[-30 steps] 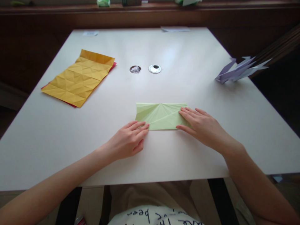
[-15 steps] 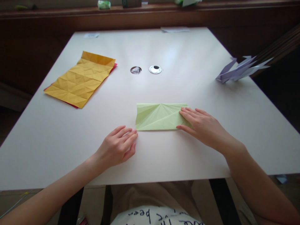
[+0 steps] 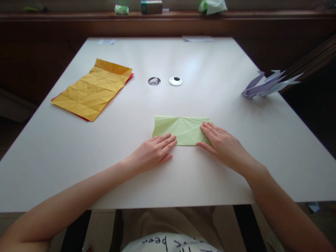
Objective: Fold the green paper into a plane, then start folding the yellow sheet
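Observation:
A pale green sheet of origami paper (image 3: pixel 183 131), folded into a long rectangle, lies on the white table (image 3: pixel 126 189) before me. Creases fan out from the middle of its far edge. My left hand (image 3: pixel 156 151) rests flat with fingers outstretched over the near left part of the paper, hiding its near left corner. Across the paper's right end lies my right hand (image 3: pixel 222 141), fingers extended and thumb at the near edge; it covers the right corners.
Yellow creased paper (image 3: pixel 91 92) lies over red paper (image 3: pixel 130 77) at the left. Folded lilac paper figures (image 3: pixel 265 85) stand near the right edge. Two round metallic discs (image 3: pixel 154 81) sit mid-table. Small packets and a box (image 3: pixel 151 7) stand on the ledge behind.
My left hand has slid right along the near edge, from the paper's left corner onto its left half. My right hand stays on the right end. The view has tilted slightly.

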A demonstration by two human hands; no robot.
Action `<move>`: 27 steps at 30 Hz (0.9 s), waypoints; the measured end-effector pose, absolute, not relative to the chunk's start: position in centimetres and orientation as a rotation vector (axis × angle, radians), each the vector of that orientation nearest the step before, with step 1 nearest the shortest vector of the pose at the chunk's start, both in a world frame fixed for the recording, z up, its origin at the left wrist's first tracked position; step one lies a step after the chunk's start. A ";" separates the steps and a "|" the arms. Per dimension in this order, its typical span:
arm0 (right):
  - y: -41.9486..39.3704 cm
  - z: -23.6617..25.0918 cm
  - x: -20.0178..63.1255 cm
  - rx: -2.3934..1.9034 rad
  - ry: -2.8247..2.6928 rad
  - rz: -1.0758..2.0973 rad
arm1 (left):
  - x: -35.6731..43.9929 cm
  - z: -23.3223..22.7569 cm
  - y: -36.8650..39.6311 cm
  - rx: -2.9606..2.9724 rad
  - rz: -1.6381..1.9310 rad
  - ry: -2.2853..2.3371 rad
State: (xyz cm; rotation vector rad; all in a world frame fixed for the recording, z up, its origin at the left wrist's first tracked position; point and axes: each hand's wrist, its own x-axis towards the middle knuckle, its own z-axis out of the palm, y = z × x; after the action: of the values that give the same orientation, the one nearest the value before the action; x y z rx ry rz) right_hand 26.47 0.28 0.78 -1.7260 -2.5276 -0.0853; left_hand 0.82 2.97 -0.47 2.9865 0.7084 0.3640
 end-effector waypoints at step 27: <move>0.9 0.7 26.3 -1.737 -1.970 0.191 | -1.4 -0.3 4.7 2.572 1.071 1.133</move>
State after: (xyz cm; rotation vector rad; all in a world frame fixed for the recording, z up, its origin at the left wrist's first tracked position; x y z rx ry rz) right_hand 26.28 0.92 0.69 -1.7370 -1.9702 0.1907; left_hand -1.40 4.71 -0.33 2.5715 1.1333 1.0709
